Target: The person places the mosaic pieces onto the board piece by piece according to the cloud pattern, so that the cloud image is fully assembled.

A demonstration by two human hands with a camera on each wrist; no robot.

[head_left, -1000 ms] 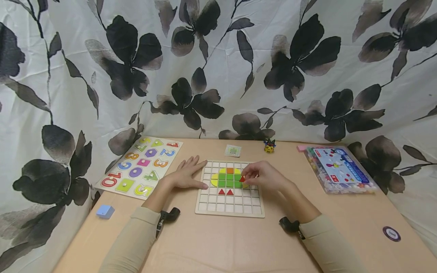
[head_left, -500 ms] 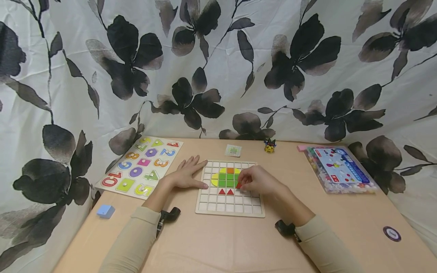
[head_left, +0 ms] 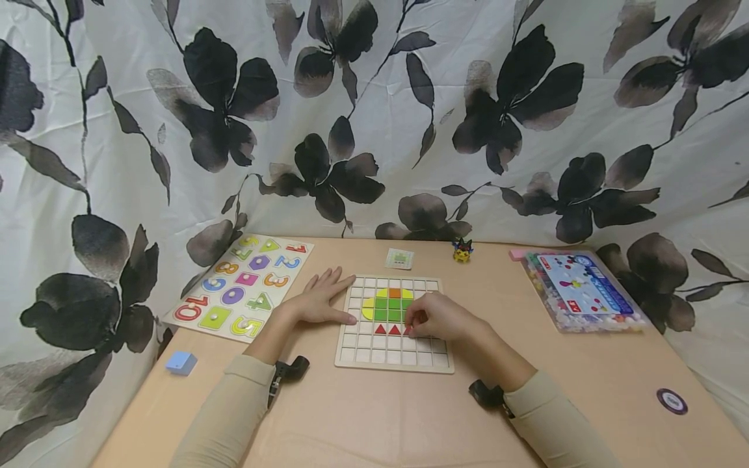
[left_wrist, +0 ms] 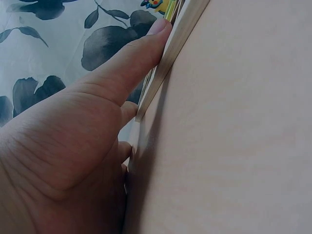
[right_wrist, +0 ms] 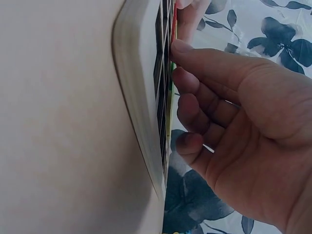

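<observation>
A white gridded puzzle board (head_left: 393,357) lies mid-table. On it sit green square tiles (head_left: 389,309), an orange tile (head_left: 394,292) and yellow rounded pieces (head_left: 367,309). Two red triangle tiles (head_left: 381,329) stand in the row below the green. My right hand (head_left: 445,316) pinches a third red triangle tile (head_left: 407,331) at that row, just right of the other two; the fingers mostly cover it. In the right wrist view, the right hand (right_wrist: 243,112) has its thumb and fingertips right at the grid. My left hand (head_left: 316,304) lies spread, its thumb (left_wrist: 146,48) against the board's left edge.
A number-and-shape board (head_left: 246,279) lies at left, with a blue block (head_left: 181,363) in front of it. A small pattern card (head_left: 400,259) and a figurine (head_left: 462,251) stand behind. At right are a bead box (head_left: 585,292) and a round disc (head_left: 671,401).
My right hand has brought the red triangle tile from over the green tiles' right side down and slightly left to the triangle row. The left hand stays in place.
</observation>
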